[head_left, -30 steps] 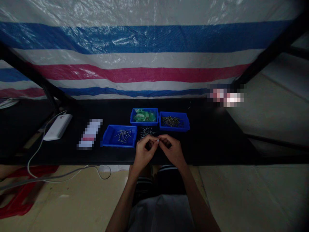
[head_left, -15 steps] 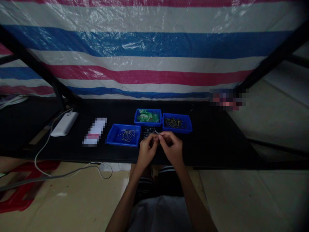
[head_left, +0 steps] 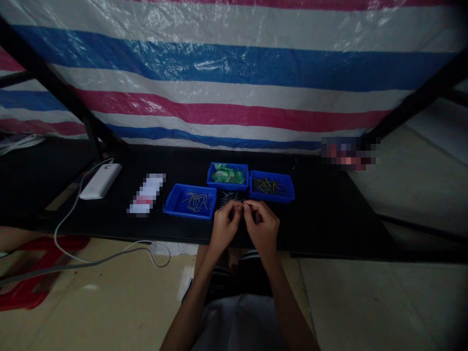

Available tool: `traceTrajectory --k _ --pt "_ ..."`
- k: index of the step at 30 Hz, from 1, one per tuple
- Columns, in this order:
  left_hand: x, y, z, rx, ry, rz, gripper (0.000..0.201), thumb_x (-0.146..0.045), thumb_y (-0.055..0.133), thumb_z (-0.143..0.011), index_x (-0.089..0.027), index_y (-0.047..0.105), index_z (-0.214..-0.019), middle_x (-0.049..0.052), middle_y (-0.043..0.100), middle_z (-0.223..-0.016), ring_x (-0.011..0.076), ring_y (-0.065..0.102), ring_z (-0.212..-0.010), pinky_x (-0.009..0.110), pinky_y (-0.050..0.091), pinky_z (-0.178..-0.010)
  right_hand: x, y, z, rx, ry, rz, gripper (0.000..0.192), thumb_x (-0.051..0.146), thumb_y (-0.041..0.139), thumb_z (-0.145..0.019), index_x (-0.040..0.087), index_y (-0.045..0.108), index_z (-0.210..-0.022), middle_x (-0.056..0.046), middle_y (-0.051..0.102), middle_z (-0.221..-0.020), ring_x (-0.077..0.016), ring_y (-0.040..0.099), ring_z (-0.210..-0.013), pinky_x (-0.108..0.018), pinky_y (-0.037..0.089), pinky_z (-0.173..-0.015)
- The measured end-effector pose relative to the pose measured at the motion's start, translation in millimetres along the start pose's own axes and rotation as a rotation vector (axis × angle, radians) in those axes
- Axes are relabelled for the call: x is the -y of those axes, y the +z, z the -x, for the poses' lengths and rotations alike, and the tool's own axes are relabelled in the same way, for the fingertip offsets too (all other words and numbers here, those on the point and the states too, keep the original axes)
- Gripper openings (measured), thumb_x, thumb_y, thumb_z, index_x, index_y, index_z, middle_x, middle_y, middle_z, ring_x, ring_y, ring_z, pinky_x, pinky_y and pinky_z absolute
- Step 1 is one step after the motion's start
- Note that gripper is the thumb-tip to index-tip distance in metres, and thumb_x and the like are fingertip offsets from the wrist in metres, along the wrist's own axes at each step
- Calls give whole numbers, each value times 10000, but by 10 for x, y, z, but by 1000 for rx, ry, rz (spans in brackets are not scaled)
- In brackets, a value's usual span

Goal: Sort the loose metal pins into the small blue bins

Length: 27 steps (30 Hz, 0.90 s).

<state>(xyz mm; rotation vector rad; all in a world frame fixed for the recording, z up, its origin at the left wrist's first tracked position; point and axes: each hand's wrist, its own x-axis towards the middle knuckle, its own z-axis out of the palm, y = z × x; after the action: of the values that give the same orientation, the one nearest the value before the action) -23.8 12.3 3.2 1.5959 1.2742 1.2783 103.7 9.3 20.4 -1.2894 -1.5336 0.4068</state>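
My left hand (head_left: 227,223) and my right hand (head_left: 262,225) meet fingertip to fingertip above the front of the black table. Both are closed in a pinch, thumbs against fingers; what they hold is too small and hidden to make out. Just beyond them lies a heap of thin silver metal pieces (head_left: 228,196), like nails or screws, partly covered by my fingers. Left of it, a blue bin (head_left: 177,208) contains similar silver pieces (head_left: 196,201). A second blue bin (head_left: 270,196), to the right, contains darker, brassy slender pieces (head_left: 266,185). Green plastic packets (head_left: 228,175) fill the blue bin (head_left: 226,186) behind.
On the black table (head_left: 329,219) to the left are a white power bank (head_left: 101,181) with a cable (head_left: 58,229) and a blurred-out pale item (head_left: 148,195). Striped sheeting (head_left: 234,73) hangs behind. A red stool (head_left: 32,278) stands at lower left.
The view has shifted slightly. My hands remain together in a pinch; a small silver piece that showed at the fingertips earlier is now hidden.
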Motion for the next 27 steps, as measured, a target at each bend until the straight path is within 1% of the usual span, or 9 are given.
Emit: traceTrajectory --k 1,3,4,6,9,11,16,23,27 --pt "-20 -3 -3 3 -13 0 217 -280 517 -1027 -188 710 -990 26 720 -865 170 662 -789 253 475 -729 -85 -88 54 21 2 27 135 248 610 -980 214 740 -972 -13 678 -784 -143 578 -629 -265 463 -603" --pt "-37 -4 -5 1 -40 8 234 -312 515 -1036 -194 713 -997 16 703 -823 166 656 -760 250 470 -709 -221 -245 155 154 -20 72 128 241 619 -970 223 740 -1006 12 636 -745 -128 500 -560 -265 440 -584" --pt "-37 -3 -4 0 -51 14 239 -325 515 -1037 -196 714 -1004 13 696 -806 165 655 -751 249 468 -701 -266 -306 199 221 -25 92 126 236 626 -964 229 739 -1017 16 628 -748 -128 494 -561 -265 444 -595" --pt "-27 -1 -1 -1 -65 23 246 -343 517 -1038 -199 715 -1009 8 689 -790 165 656 -746 248 466 -696 -308 -377 268 326 -20 141 138 235 651 -947 241 733 -1058 12 639 -800 -133 522 -595 -266 459 -627" --pt "-11 -1 0 -2 -72 23 246 -354 526 -1035 -201 717 -1007 6 692 -798 164 654 -748 248 464 -698 -298 -371 309 382 -8 237 269 258 696 -920 254 700 -1189 -11 660 -920 -161 619 -729 -273 488 -698" --pt "-5 -1 0 -2 -72 19 241 -357 535 -1031 -202 718 -1005 8 696 -813 163 652 -753 247 465 -701 -285 -326 301 387 -12 285 293 270 700 -923 263 685 -1215 -14 654 -939 -178 657 -811 -274 493 -732" --pt "1 -1 6 -11 -69 20 244 -357 535 -1031 -198 720 -1009 14 708 -836 166 665 -779 245 477 -720 -301 -253 270 380 -40 312 49 263 667 -961 260 709 -987 4 647 -908 -150 659 -760 -254 462 -674" --pt "0 3 4 -30 -35 4 218 -330 554 -1022 -192 722 -1008 16 699 -809 166 663 -766 246 488 -711 -278 -252 263 289 -23 255 47 250 636 -969 233 666 -937 -3 658 -890 -139 615 -683 -256 443 -632" --pt "-12 14 1 -8 48 -43 168 -244 608 -983 -205 719 -1104 25 701 -895 159 656 -805 246 494 -741 -248 -260 204 219 23 139 23 229 649 -935 224 660 -916 27 651 -742 -124 551 -561 -251 448 -585"
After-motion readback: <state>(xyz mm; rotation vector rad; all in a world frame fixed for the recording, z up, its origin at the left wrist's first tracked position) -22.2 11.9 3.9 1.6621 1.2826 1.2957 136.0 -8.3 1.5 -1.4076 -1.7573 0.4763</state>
